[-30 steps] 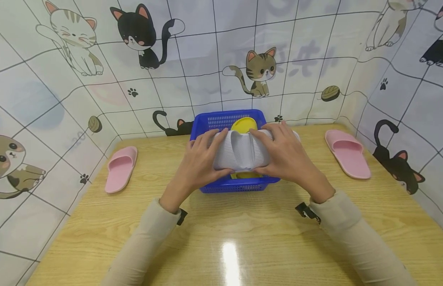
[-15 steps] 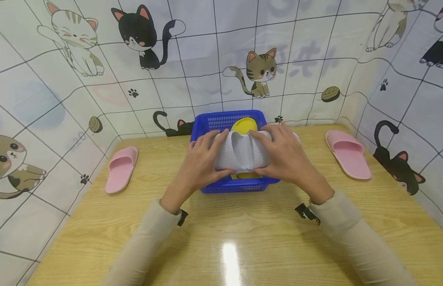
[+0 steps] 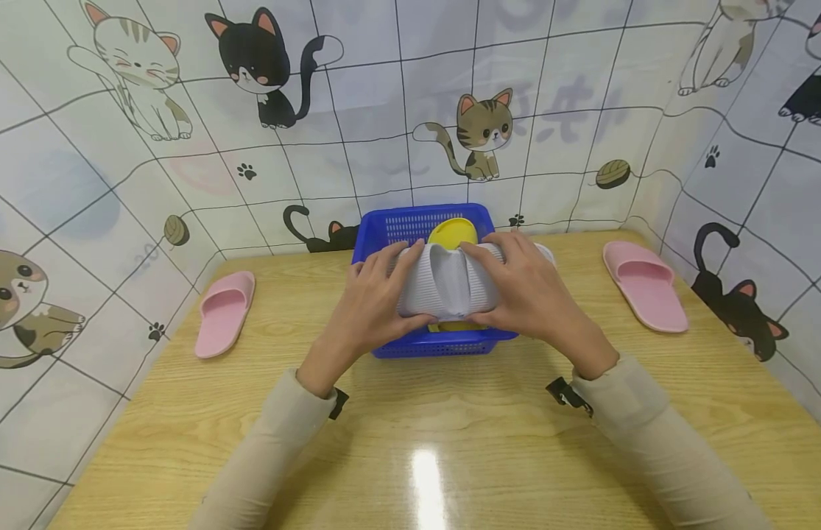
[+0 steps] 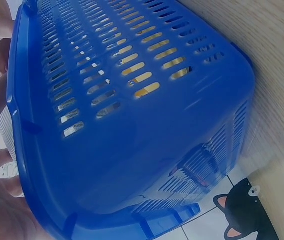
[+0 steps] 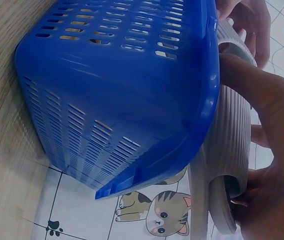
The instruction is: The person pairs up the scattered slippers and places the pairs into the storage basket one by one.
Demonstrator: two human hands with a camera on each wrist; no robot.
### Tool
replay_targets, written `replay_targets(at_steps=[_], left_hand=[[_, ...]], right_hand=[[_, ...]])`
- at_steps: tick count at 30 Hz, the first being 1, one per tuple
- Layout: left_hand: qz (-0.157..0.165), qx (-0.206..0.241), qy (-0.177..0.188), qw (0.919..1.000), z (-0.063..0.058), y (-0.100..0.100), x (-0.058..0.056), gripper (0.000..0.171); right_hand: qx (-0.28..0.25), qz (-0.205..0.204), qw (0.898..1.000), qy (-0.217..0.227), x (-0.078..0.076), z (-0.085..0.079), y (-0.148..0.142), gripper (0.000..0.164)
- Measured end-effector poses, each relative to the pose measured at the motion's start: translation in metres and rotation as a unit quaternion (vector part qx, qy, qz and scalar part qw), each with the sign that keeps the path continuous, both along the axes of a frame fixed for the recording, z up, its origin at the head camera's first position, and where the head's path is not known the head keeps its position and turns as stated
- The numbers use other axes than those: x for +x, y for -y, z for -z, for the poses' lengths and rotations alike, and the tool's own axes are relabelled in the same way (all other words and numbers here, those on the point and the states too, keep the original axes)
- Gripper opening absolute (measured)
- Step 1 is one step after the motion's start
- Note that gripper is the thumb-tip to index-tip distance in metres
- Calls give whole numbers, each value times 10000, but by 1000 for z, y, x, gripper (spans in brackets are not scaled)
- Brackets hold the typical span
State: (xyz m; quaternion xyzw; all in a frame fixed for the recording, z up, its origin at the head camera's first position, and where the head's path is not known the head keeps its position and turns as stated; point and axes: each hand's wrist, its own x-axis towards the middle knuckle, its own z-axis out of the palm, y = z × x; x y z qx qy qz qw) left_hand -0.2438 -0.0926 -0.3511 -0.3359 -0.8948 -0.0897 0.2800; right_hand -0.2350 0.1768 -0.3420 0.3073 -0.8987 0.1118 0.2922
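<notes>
Over the blue plastic basket, both hands hold a pair of light grey slippers with ribbed straps, lying side by side. My left hand grips the left grey slipper, thumb on the near side and fingers over the far side. The right hand grips the right grey slipper the same way. In the right wrist view, the ribbed strap and sole of a slipper show right at the basket's rim. Part of my left hand shows beside the basket wall in the left wrist view.
Inside the basket is something yellow with a rounded end, partly hidden by the slippers. One pink slipper lies on the wooden table at left, another pink slipper at right. A cat-patterned wall covering encloses the back and sides.
</notes>
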Motion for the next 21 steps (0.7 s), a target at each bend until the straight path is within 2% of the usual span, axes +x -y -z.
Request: replay_targets(at_steps=[11,21], left_hand=[[130,77,60,9999,1,-2,1,111],[191,80,-154,9997,3,-4,1,112]], right_hand=[[24,-69,9999,-132,0,1,1,104],[85,-49,9999,-82,1,1,3,103]])
